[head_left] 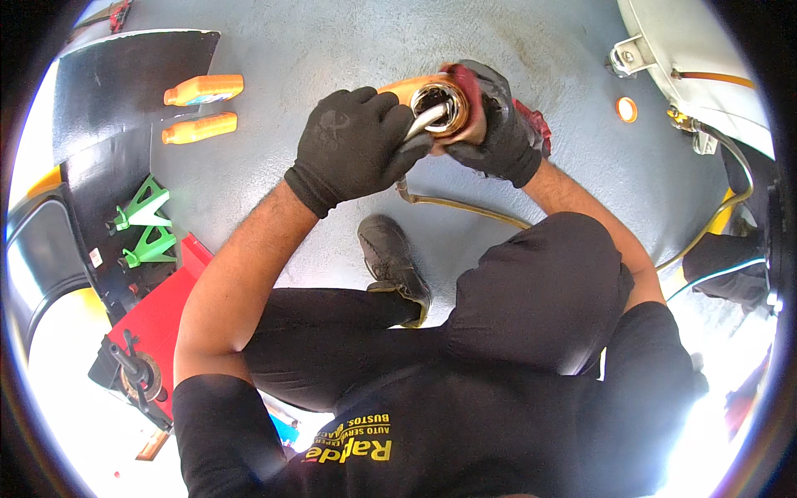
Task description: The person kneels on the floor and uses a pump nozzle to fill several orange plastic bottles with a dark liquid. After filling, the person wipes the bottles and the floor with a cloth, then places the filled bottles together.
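Clock is off frame centre. Two orange bottles [203, 90] at 10 o'clock, side by side, just apart, caps toward 9. Two green jack stands [143, 207] at 9, one nearer 10, the other nearer 8. Red cabinet [137, 319] at 8, black tool [137, 369] at its lower left.

Left hand [353, 137], black glove, sits at 11 to 12: fingers clenched on a pale bent tube [426, 120], tip in the mouth of an orange canister [462, 124]. Canister is between 12 and 1, off the floor [290, 58], open end toward the camera, rim bright, inside dark. Could be a bottle or a filter housing; gloves hide too much to say.

Right hand [498, 120], also black-gloved, at 1: fingers grasping the canister's right side, red rag [535, 121] bunched at that hand. Yellowish hose [469, 204] shows below the left hand, heads toward 4, passes behind the knee. Orange cap [626, 109] on the floor at 2; white tank [693, 46] beyond it, brass fitting [685, 122] near its lower edge.
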`<control>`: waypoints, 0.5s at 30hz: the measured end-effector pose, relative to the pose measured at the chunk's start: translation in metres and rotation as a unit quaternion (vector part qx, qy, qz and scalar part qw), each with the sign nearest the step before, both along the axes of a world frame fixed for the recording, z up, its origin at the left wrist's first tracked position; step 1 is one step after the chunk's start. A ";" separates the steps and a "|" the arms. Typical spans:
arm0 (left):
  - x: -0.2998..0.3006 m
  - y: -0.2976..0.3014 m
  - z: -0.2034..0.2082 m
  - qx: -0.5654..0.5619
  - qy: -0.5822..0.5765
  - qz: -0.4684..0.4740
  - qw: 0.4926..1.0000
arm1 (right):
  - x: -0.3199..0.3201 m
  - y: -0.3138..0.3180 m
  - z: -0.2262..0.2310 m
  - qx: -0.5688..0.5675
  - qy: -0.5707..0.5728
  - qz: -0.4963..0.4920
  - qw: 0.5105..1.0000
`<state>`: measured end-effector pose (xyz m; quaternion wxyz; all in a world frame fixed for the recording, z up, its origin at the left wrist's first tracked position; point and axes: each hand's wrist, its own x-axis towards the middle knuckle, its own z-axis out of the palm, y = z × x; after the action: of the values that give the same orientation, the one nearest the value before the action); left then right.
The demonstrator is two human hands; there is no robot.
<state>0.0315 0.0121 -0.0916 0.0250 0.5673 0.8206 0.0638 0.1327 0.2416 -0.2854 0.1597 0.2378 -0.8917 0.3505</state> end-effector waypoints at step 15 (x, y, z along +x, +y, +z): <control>-0.002 -0.006 -0.002 0.020 -0.022 0.006 1.000 | -0.037 -0.011 0.037 -0.176 -0.018 0.047 0.983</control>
<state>0.0298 0.0064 -0.0934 0.0313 0.5608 0.8221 0.0931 0.0961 0.2302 -0.2479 0.1666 0.2416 -0.8066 0.5131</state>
